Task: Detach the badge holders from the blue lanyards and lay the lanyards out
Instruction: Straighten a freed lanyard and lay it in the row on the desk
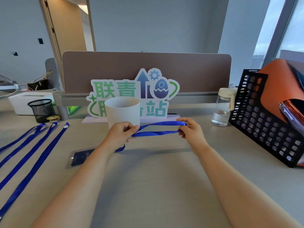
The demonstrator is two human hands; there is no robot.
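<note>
Left hand: centre of the frame, fingers curled, thumb and fingertips pinching one end of the held lanyard.
Right hand: right of centre, fingers bent, pinching the other end of the same ribbon, so the ribbon runs as two blue strands between the hands, above the counter.
Counter: pale beige, filling the lower half of the frame.
Partition: brown panel standing across the back edge of the counter.
File rack: black and perforated, at the right edge, with an orange folder leaning in it.
Sign: green and blue cut-out on a white base, in front of the partition.
Laid-out lanyards: three blue ribbons lying flat on the counter at lower left, side by side, running diagonally with their white tips pointing away.
Cup: white, upright, just beyond the left hand and partly covering the sign.
Bottle: clear with a cream lid, upright beside the rack.
Mesh pot: black, at middle left.
Badge holder: clear sleeve with a dark card, flat on the counter just left of the left forearm; a blue loop shows under that wrist, and I cannot tell whether it is attached.
</note>
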